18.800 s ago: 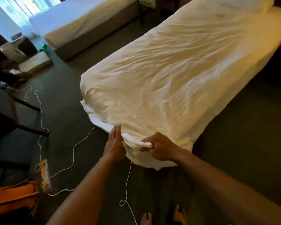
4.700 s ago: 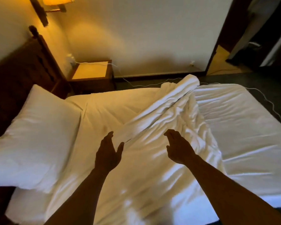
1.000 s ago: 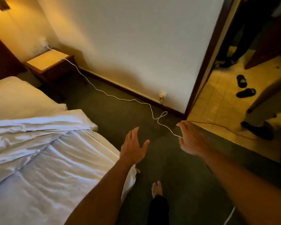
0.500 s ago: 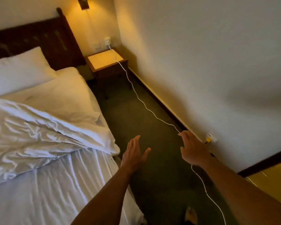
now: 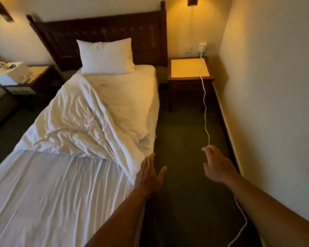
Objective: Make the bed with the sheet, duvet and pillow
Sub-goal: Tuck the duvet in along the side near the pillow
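- White cotton duvet [image 5: 82,118] lies bunched and skewed across the upper half of the bed, one corner drooping over the right edge just beside the left hand [image 5: 148,173]; a pull on that corner alone likely drags it further askew instead of spreading it.
- The left hand is empty, fingers straight and thumb spread; the right hand [image 5: 216,166] hangs over the carpet [image 5: 182,139], fingers loosely curved, holding nothing. Neither has a grip yet, so a hasty grab may catch only a fold.
- The sheet [image 5: 52,189] covers the lower half of the mattress, wrinkled; tugging the duvet across it could ruck it up or pull it loose.
- The pillow [image 5: 105,56] leans against the headboard [image 5: 103,31], close to the duvet's top edge; a hard shake could knock it off line.
- A white cable [image 5: 204,107] trails from the nightstand [image 5: 189,70] along the floor past the right arm; a foot could snag it in the narrow gap beside the wall.
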{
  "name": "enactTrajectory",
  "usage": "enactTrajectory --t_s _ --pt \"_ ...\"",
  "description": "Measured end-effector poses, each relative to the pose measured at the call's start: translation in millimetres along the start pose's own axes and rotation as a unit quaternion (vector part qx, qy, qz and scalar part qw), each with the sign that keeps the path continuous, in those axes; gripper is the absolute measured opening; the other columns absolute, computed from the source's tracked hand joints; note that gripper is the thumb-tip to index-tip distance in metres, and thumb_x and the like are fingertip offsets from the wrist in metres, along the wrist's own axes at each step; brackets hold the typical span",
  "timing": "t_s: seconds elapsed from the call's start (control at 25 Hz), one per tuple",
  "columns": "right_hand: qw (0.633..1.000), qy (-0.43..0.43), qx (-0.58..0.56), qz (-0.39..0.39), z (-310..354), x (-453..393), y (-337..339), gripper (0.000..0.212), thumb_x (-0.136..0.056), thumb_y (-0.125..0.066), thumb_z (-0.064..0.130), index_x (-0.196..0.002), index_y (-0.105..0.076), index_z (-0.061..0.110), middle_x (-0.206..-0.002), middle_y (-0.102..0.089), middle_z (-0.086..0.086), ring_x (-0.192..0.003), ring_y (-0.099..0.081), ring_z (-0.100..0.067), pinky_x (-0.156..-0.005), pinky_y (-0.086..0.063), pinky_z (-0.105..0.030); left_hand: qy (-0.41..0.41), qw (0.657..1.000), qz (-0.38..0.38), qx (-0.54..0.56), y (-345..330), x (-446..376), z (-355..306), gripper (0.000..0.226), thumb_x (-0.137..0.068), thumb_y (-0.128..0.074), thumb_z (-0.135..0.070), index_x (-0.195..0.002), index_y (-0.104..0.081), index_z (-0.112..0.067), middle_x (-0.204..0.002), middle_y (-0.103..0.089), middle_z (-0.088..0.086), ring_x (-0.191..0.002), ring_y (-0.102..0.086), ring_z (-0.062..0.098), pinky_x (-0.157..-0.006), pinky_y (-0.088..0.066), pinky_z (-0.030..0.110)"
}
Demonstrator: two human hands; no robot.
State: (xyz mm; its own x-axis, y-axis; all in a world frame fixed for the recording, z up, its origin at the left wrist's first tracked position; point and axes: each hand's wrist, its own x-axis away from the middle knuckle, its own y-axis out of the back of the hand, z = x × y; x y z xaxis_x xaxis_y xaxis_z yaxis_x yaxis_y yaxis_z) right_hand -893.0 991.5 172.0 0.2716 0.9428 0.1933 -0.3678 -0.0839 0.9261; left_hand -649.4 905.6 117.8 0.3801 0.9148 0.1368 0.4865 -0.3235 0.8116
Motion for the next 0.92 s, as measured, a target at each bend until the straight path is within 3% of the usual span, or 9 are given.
enactTrajectory --t_s 0.28,0.44,0.76,0.92 --pt "0.988 0.122 0.038 0.083 28 -164 -9 0.061 -0.094 -0.049 0.024 -0.148 -0.02 0.021 -0.154 -0.015 -0.001 -0.137 -0.031 -0.018 -0.099 -0.046 -0.034 0.112 0.992 -0.051 0.0 4 -88 31 0.074 -0.089 -0.045 -0.064 -0.147 -0.018 -0.028 -0.153 -0.03 -0.003 -0.135 -0.037 0.017 -0.102 -0.042 0.038" --pt "0.977 0.169 0.058 0.114 65 -273 -19 0.06 -0.094 -0.048 0.023 -0.148 -0.02 0.022 -0.153 -0.016 0.0 -0.131 -0.037 -0.016 -0.092 -0.049 -0.027 0.15 0.983 -0.101 0.019 12 -176 67 0.076 -0.086 -0.043 -0.069 -0.146 -0.021 -0.027 -0.149 -0.036 -0.002 -0.132 -0.041 0.016 -0.1 -0.047 0.038" --pt "0.959 0.142 0.058 0.237 116 -450 -70 0.058 -0.096 -0.044 0.023 -0.149 -0.02 0.023 -0.155 -0.022 -0.003 -0.129 -0.043 -0.019 -0.1 -0.047 -0.037 0.231 0.966 -0.108 0.049 -1 -289 136 0.081 -0.081 -0.034 -0.077 -0.145 -0.019 -0.029 -0.147 -0.039 -0.005 -0.13 -0.044 0.013 -0.097 -0.05 0.041" --pt "0.949 0.111 0.065 0.288 137 -530 -128 0.045 -0.097 -0.043 0.027 -0.141 -0.033 0.024 -0.142 -0.04 0.0 -0.115 -0.051 -0.014 -0.095 -0.047 -0.033 0.274 0.954 -0.111 0.052 -18 -317 163 0.081 -0.082 -0.036 -0.075 -0.146 -0.019 -0.028 -0.146 -0.038 -0.006 -0.129 -0.045 0.011 -0.097 -0.049 0.035"
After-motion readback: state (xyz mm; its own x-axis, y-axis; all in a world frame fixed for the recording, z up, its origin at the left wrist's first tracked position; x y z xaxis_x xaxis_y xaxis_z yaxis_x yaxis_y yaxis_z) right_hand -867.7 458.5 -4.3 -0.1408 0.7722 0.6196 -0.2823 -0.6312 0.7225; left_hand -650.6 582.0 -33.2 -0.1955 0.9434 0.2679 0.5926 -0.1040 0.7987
